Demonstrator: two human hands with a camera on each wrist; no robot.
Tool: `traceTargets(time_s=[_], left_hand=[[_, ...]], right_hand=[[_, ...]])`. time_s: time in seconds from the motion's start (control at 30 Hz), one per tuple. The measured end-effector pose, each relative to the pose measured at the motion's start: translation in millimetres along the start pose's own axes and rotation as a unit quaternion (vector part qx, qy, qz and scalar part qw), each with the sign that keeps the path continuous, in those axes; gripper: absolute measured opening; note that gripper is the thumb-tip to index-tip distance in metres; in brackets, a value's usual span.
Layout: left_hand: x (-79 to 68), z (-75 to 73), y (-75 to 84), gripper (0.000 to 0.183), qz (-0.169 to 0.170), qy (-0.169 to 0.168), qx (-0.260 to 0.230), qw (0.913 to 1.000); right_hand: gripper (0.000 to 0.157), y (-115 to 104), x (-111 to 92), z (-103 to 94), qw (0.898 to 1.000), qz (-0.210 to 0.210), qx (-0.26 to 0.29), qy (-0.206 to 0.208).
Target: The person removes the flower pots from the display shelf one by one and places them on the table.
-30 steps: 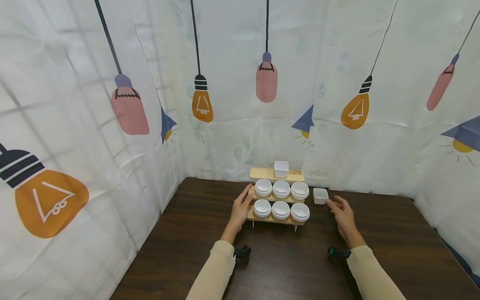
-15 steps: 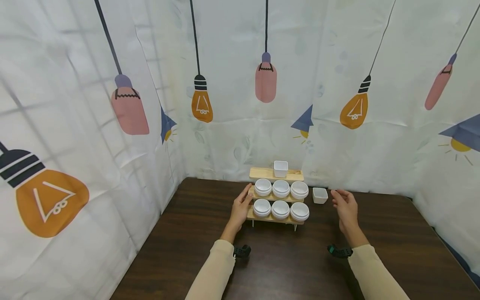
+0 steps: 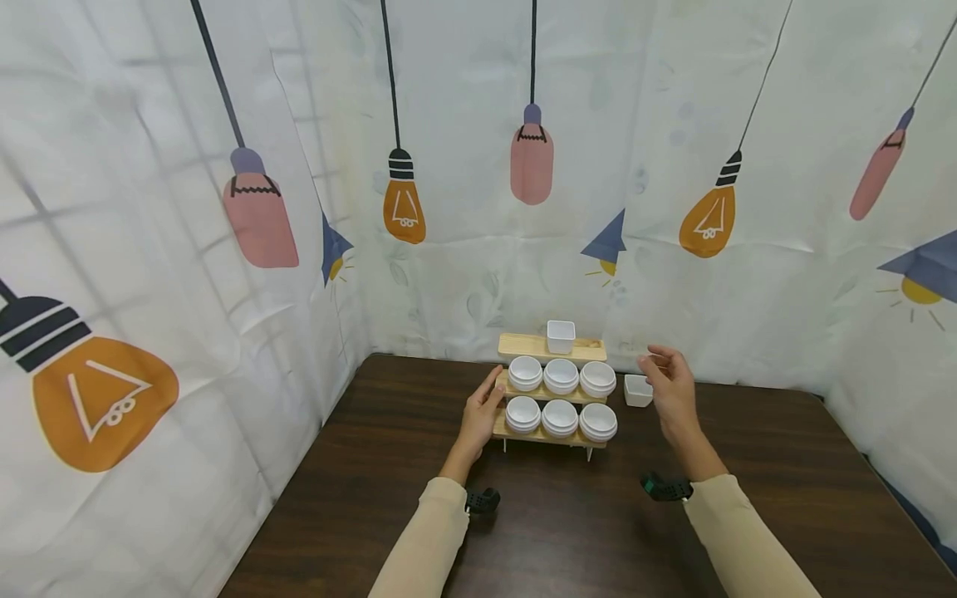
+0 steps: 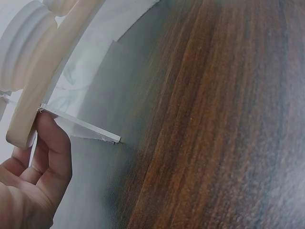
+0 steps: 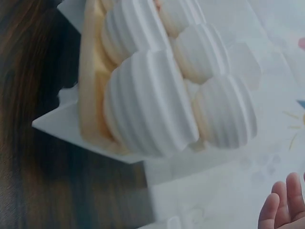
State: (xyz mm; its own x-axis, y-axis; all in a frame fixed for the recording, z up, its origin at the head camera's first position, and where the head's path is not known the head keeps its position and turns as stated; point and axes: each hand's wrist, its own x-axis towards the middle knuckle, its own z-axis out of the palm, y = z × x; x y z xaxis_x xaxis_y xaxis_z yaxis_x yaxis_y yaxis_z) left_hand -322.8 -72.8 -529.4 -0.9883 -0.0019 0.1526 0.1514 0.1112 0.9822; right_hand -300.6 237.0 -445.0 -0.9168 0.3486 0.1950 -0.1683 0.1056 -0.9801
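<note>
A tiered wooden stand (image 3: 523, 345) carries three round white bowls (image 3: 559, 420) on each of its two lower shelves. One square white cup (image 3: 561, 338) sits on the top shelf. My left hand (image 3: 475, 423) grips the stand's left side; in the left wrist view its fingers curl against the shelf end (image 4: 50, 71), beside a thin clear leg (image 4: 81, 122). On the table right of the stand is a second square white cup (image 3: 636, 392). My right hand (image 3: 673, 394) hovers just beside it, overlapping its right edge, fingers loosely bent and holding nothing.
The dark wood table (image 3: 568, 531) meets a white fabric backdrop (image 3: 463, 282) printed with hanging lamps, close behind the stand. Another backdrop panel (image 3: 254, 374) runs along the table's left side. Dark wrist straps (image 3: 665, 487) are on both wrists.
My right hand first draws off the loose square cup to the right, then moves back left and up over its right edge. My left hand and the stand stay still.
</note>
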Motion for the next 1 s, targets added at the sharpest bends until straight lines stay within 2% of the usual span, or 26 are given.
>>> traceTargets(time_s=[0.1,0.27,0.37,0.5,1.0], left_hand=[[-2.0,-0.8,5.6,0.048,-0.001,-0.003,-0.004,1.0000],[-13.2,-4.9,31.6,0.048,-0.005,-0.015,-0.011,0.9998],[-16.3,-6.7,39.0,0.049,-0.007,-0.022,-0.010,0.9997],[-17.5,-7.0,41.1,0.049,-0.008,-0.025,-0.006,0.9996],[-16.4,-7.2,37.9,0.048,-0.011,-0.024,-0.014,0.9996]], right_hand=[[0.036,-8,1,4.6,1.000,-0.004,-0.003,-0.016],[0.041,-16,5,10.6,0.999,-0.009,-0.010,-0.032],[0.036,-19,8,15.4,0.999,-0.016,-0.002,-0.041],[0.032,-22,12,22.5,0.998,-0.019,-0.001,-0.061],[0.052,-39,26,52.5,0.994,-0.012,-0.040,-0.105]])
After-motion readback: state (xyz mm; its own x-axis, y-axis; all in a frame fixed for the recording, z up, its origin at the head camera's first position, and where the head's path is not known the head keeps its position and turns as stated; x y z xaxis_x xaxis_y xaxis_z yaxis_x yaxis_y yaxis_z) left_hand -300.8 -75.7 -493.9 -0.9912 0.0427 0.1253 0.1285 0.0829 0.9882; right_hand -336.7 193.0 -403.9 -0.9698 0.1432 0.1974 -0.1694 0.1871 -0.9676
